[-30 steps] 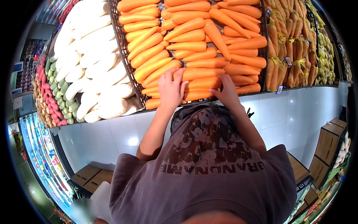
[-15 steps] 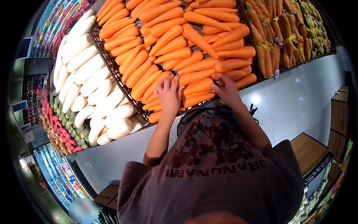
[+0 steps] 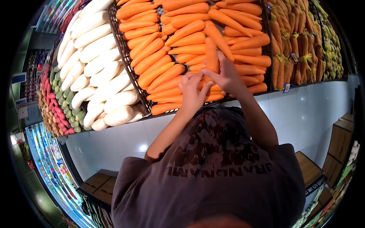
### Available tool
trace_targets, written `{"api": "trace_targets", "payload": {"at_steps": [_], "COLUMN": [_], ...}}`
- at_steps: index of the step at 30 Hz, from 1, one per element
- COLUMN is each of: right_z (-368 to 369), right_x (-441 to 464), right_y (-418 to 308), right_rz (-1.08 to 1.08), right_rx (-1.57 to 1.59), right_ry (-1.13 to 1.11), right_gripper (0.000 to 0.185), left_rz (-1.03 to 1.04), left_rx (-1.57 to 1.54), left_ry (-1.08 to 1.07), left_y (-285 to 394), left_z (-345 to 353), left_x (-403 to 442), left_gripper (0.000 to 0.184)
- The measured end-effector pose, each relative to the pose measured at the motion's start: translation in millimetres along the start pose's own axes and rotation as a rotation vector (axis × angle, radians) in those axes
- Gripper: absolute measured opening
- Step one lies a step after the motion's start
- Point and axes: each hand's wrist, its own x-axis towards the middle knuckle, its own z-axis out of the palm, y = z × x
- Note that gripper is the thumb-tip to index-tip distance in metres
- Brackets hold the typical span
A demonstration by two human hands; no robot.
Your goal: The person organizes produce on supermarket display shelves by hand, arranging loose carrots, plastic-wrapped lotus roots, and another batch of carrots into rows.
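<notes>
A carrot (image 3: 211, 54) is raised above the pile, its length pointing away from me. My right hand (image 3: 227, 78) is closed around its near part, thumb across the front. Close beside it on the left is my left hand (image 3: 194, 90), thumb and fingers apart, its fingertips by the carrot's near end and my right thumb. Whether they touch the carrot I cannot tell. Beneath both hands, loose carrots (image 3: 152, 51) lie in rows in a dark plastic crate (image 3: 125, 57).
White radishes (image 3: 100, 62) are heaped to the left, with green vegetables (image 3: 66, 100) and pink-red ones (image 3: 53, 104) beyond. Bagged carrots (image 3: 300, 49) lie on the right, near a small price tag (image 3: 286, 88). Wooden cabinets (image 3: 338, 148) stand at the right behind me.
My right hand has picked up a carrot from the near rows and turned it lengthwise away from me. My left hand has come over beside it. The view has shifted slightly.
</notes>
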Motion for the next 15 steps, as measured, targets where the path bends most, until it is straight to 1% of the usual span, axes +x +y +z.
{"api": "trace_targets", "payload": {"at_steps": [1,2,3,4,5,6,8,10,11,13,15], "right_z": [-9,-14,-13,-14,-16,-17,-15,-14,-13,-8,-10], "right_x": [10,17,18,21,24,28,35,40,42,45,52], "right_y": [-6,-12,-21,-21,-22,-22,-5,16,21,30,38], "right_rz": [-0.146,-0.3,-0.281,-0.288,-0.249,-0.21,-0.219,-0.184,-0.188,-0.286,-0.297], "right_rx": [-0.394,-0.783,-0.852,-0.853,-1.022,-1.19,-1.223,-1.317,-1.316,-1.316,-1.288], "right_ry": [-0.091,-0.182,-0.225,-0.248,-0.372,-0.492,-0.532,-0.566,-0.575,-0.573,-0.597], "right_gripper": [0.048,0.05,0.054,0.054,0.056,0.057,0.059,0.054,0.054,0.05,0.048], "left_rz": [0.033,0.016,-0.017,-0.048,-0.125,-0.134,-0.123,-0.133,-0.127,-0.132,-0.123], "left_rx": [-0.041,-0.038,-0.05,-0.063,0.044,0.046,0.269,0.309,0.333,0.378,0.391], "left_ry": [-0.046,-0.028,-0.042,-0.055,-0.074,-0.059,0.039,0.023,0.027,0.02,0.022], "left_y": [-2,-6,-11,-15,-14,-22,-46,-57,-59,-65,-70], "left_z": [2,1,-3,-8,-18,-24,-35,-42,-45,-48,-48], "left_x": [0,0,0,0,-3,-9,-22,-28,-30,-36,-38], "left_gripper": [0.036,0.036,0.032,0.029,0.025,0.025,0.026,0.028,0.028,0.029,0.032]}}
